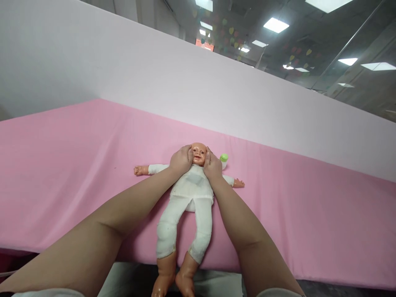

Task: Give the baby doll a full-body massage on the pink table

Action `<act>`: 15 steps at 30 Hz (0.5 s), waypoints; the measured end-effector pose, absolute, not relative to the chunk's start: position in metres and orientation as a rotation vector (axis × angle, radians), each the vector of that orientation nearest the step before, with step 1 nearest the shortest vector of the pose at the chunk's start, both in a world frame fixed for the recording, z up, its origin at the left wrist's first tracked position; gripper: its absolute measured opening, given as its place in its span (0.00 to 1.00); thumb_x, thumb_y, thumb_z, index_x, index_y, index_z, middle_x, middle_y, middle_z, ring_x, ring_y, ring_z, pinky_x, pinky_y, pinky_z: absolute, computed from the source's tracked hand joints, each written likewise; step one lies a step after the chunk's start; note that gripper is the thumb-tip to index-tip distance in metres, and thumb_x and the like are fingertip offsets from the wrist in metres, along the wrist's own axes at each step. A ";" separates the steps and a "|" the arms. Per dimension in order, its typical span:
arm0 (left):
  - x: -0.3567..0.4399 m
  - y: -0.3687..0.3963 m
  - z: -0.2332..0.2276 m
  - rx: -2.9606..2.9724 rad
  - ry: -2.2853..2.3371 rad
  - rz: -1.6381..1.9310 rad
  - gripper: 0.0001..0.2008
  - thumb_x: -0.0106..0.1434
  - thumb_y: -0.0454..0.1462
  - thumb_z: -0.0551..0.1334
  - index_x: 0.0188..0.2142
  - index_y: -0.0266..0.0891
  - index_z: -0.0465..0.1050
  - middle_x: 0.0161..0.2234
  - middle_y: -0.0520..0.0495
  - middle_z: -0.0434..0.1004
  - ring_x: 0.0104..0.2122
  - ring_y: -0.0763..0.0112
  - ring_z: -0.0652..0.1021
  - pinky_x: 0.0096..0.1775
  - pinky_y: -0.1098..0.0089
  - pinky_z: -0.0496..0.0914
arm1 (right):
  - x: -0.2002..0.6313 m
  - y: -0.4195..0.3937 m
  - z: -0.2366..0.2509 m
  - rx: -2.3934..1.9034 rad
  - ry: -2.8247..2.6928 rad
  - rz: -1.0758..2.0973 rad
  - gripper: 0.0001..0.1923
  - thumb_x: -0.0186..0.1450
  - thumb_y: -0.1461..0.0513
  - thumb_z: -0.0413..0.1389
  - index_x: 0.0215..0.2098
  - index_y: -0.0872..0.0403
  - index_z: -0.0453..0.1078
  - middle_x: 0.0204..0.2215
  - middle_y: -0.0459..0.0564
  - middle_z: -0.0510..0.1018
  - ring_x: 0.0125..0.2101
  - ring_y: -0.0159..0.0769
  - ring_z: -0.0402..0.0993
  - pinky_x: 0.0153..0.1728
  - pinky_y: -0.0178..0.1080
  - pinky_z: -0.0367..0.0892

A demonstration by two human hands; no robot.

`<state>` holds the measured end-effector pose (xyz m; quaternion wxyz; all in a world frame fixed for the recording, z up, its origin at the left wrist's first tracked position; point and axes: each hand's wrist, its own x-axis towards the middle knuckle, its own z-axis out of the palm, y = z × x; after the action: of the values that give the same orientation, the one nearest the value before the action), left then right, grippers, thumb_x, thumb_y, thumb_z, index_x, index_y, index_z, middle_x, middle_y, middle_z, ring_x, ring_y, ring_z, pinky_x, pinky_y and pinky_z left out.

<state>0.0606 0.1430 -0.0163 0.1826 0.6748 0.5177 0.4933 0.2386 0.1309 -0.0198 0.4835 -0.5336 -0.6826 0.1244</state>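
Note:
A baby doll lies on its back, its cloth body white and its head, hands and feet of tan plastic. Its arms are spread out sideways and its feet hang past the near edge of the pink cover. My left hand is cupped against the left side of the doll's head, thumb along the cheek. On the opposite side my right hand presses the head in the same way. The fingertips of both hands are partly hidden behind the head. The doll's face shows between my thumbs.
A small white bottle with a green cap stands just right of my right hand. The pink cover spreads over the long surface. Behind it rises a low white wall topped by glass with ceiling lights reflected. Pale cloth lies below the near edge.

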 end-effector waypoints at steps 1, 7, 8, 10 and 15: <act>0.060 0.141 -0.017 1.910 1.464 1.383 0.21 0.75 0.49 0.55 0.58 0.43 0.77 0.57 0.35 0.81 0.57 0.46 0.79 0.63 0.52 0.68 | 0.238 0.129 -0.020 -1.319 -1.685 0.294 0.35 0.79 0.43 0.39 0.70 0.53 0.70 0.67 0.57 0.76 0.68 0.48 0.71 0.70 0.51 0.63; 0.045 0.135 -0.015 1.937 1.434 1.248 0.30 0.73 0.54 0.59 0.65 0.39 0.71 0.65 0.31 0.75 0.63 0.40 0.76 0.64 0.51 0.65 | 0.245 0.120 -0.016 -1.373 -1.824 0.326 0.36 0.78 0.43 0.44 0.76 0.51 0.62 0.64 0.58 0.79 0.62 0.53 0.75 0.67 0.54 0.65; 0.041 0.136 -0.014 1.958 1.408 1.215 0.32 0.71 0.55 0.61 0.66 0.39 0.71 0.65 0.31 0.75 0.62 0.40 0.76 0.64 0.52 0.66 | 0.248 0.119 -0.014 -1.381 -1.844 0.344 0.37 0.77 0.41 0.47 0.76 0.51 0.60 0.63 0.58 0.79 0.61 0.55 0.76 0.66 0.55 0.66; 0.033 0.138 -0.012 2.029 1.368 1.127 0.34 0.68 0.57 0.65 0.66 0.40 0.71 0.61 0.32 0.79 0.59 0.39 0.79 0.61 0.54 0.69 | 0.252 0.118 -0.011 -1.388 -1.874 0.391 0.44 0.72 0.38 0.55 0.77 0.52 0.59 0.60 0.59 0.81 0.59 0.58 0.78 0.64 0.56 0.67; 0.026 0.139 -0.007 2.145 1.387 0.938 0.32 0.67 0.58 0.65 0.62 0.41 0.74 0.46 0.36 0.84 0.46 0.42 0.83 0.49 0.57 0.73 | 0.254 0.119 -0.007 -1.393 -1.792 0.519 0.55 0.61 0.36 0.69 0.77 0.51 0.59 0.51 0.57 0.86 0.56 0.61 0.79 0.62 0.57 0.69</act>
<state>0.0261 0.1390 -0.0069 0.2087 0.7708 0.4986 0.3372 0.2538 0.1186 -0.0075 0.3953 -0.5495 -0.7070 0.2047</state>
